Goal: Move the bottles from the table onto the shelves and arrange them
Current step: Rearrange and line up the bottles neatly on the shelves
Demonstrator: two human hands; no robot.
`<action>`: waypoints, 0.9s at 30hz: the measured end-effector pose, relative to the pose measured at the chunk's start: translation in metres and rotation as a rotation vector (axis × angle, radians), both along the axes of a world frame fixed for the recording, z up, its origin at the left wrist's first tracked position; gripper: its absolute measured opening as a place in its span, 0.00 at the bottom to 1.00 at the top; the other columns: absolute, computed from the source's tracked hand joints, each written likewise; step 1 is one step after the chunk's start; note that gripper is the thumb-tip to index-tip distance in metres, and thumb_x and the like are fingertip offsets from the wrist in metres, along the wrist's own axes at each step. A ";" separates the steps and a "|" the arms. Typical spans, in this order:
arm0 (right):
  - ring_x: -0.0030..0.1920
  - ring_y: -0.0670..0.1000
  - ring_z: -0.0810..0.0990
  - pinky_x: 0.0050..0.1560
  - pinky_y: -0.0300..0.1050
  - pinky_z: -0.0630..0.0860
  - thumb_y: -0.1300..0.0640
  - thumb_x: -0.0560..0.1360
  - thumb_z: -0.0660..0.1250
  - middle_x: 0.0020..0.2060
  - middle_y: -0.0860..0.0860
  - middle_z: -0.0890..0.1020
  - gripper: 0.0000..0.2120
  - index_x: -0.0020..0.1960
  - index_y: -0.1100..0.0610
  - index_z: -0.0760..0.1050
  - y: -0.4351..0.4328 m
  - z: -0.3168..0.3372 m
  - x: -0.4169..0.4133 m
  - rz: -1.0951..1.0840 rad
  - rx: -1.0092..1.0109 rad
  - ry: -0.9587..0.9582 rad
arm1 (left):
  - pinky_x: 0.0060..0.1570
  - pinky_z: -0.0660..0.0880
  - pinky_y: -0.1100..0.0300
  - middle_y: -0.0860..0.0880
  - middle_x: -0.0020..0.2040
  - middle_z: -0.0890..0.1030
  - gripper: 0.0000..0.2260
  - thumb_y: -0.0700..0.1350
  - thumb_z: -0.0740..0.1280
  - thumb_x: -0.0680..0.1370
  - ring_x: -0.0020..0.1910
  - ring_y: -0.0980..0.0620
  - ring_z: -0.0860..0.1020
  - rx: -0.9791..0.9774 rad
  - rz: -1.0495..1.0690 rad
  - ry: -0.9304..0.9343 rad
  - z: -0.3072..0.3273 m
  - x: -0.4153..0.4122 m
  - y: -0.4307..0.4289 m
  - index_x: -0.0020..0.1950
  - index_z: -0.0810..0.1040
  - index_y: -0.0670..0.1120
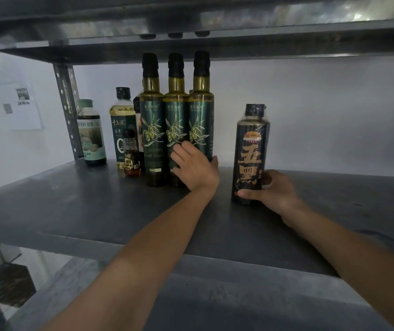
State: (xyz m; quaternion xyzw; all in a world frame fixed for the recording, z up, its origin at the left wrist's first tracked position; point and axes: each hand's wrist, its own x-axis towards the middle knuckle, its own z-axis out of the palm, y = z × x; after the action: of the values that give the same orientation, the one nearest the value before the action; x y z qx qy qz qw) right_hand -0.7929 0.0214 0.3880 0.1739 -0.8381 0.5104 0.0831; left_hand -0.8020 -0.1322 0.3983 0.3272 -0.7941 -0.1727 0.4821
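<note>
Left hand (194, 168) grips end olive-oil bottle (202, 111); right hand (274, 189) grips black bottle (251, 144) nearby.

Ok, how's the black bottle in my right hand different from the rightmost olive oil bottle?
The black bottle is shorter than the olive oil bottle. It bears large gold characters; the olive oil bottle, an olive sprig. It stands apart; the olive oil bottle ends a row of three. Both stand on the shelf.

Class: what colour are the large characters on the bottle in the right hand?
Orange-gold, on the black bottle; clearest in the head view.
</note>
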 end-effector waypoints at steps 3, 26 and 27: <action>0.50 0.46 0.72 0.43 0.38 0.67 0.54 0.62 0.80 0.58 0.53 0.78 0.30 0.60 0.57 0.73 0.000 0.000 0.001 0.005 0.003 -0.002 | 0.49 0.71 0.49 0.42 0.61 0.69 0.33 0.55 0.76 0.65 0.59 0.43 0.68 0.052 -0.041 0.044 0.003 0.000 -0.001 0.60 0.65 0.41; 0.56 0.54 0.77 0.47 0.42 0.69 0.50 0.62 0.79 0.58 0.55 0.80 0.31 0.60 0.59 0.73 -0.045 -0.003 -0.044 -0.129 0.038 0.022 | 0.44 0.75 0.60 0.55 0.50 0.74 0.32 0.48 0.79 0.64 0.47 0.54 0.77 0.068 -0.575 0.229 -0.002 0.099 -0.106 0.55 0.59 0.48; 0.56 0.54 0.77 0.47 0.41 0.69 0.49 0.62 0.79 0.58 0.55 0.80 0.31 0.61 0.59 0.73 -0.051 -0.002 -0.049 -0.134 0.046 0.021 | 0.44 0.75 0.60 0.56 0.50 0.73 0.32 0.48 0.80 0.64 0.47 0.55 0.76 0.064 -0.572 0.234 -0.002 0.098 -0.106 0.54 0.59 0.49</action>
State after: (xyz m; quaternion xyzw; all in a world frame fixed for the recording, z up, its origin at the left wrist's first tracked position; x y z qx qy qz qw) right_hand -0.8415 -0.0298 0.3855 0.1246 -0.8585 0.4824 0.1216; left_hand -0.7037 -0.2385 0.3961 0.0833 -0.7874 -0.3628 0.4914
